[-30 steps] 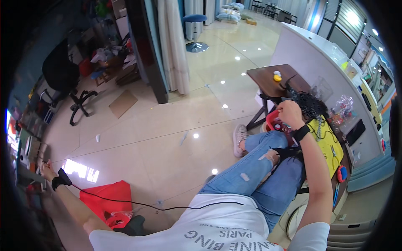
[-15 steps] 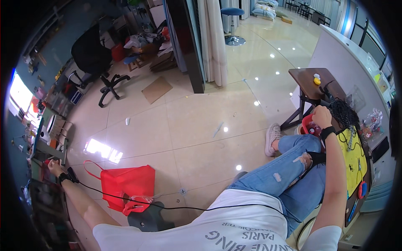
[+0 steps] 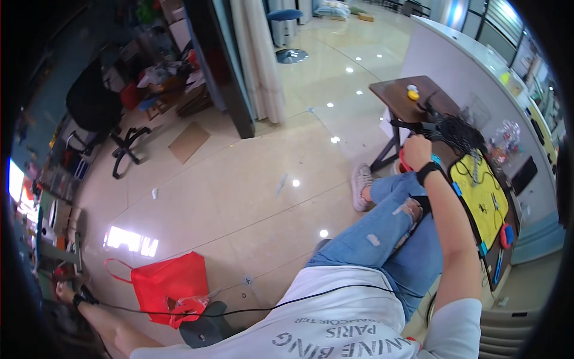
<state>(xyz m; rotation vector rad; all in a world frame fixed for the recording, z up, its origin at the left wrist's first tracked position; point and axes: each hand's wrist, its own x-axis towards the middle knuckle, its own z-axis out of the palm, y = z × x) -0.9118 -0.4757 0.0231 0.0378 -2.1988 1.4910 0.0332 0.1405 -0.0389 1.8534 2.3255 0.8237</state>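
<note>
- The right hand (image 3: 417,153) is raised at the near edge of the brown worktop (image 3: 399,96), its grip curled shut around a black tool (image 3: 418,127) that lies beside a black tangle of cables (image 3: 457,133).
- The left hand (image 3: 63,291) reaches far out to the left, low down near a cluttered shelf (image 3: 57,239); whether its grip is spread or pressed together I cannot tell.
- A red bag (image 3: 170,284) sits on the floor (image 3: 239,179) just right of that arm.
- A yellow mat (image 3: 481,197) with small parts lies on the worktop, right of the right forearm.
- Judging by this, work looks midway: tool in hand, nothing visibly assembled yet.
</note>
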